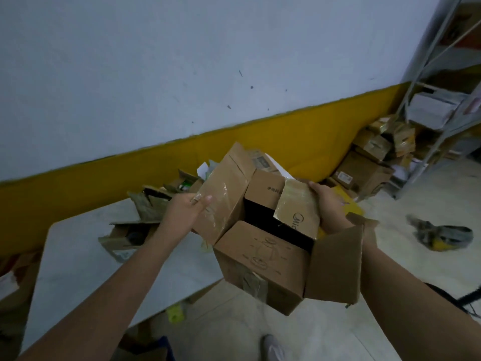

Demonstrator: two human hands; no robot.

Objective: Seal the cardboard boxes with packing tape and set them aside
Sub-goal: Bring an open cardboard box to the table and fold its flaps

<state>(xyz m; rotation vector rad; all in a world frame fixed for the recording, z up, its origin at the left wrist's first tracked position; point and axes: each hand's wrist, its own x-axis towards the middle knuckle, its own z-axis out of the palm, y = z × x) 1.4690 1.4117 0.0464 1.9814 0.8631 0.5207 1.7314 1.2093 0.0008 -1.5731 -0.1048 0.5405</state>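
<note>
One wall point(182, 61) is seen filling the top, pale, with one yellow band point(78, 194) along its foot. Below it, one light floor point(416, 269) is spread out. One grey table point(78, 269) is set at the left, and one metal shelving unit point(442, 113) stands at the far right.

Now the centre: one cardboard box point(260, 256) is held up in the air, just off the table's right edge and above the floor. It is open, dark inside, and four flaps are counted, all standing out. Glossy old tape is seen on the left flap point(223, 201) and the right flap point(299, 209).

A heap of boxes point(369, 168) is piled by the shelving; the count cannot be fixed. At least two torn boxes point(135, 225) are lying on the table.

Two hands are counted. The left hand point(187, 207) is laid against the left flap, fingers stretched out. The right hand point(329, 201) is set behind the right flap, thumb at its top edge; its fingers are hidden, so its grip cannot be told.

One crumpled cloth point(442, 234) is left on the floor, and one shoe point(272, 347) is seen at the bottom.
</note>
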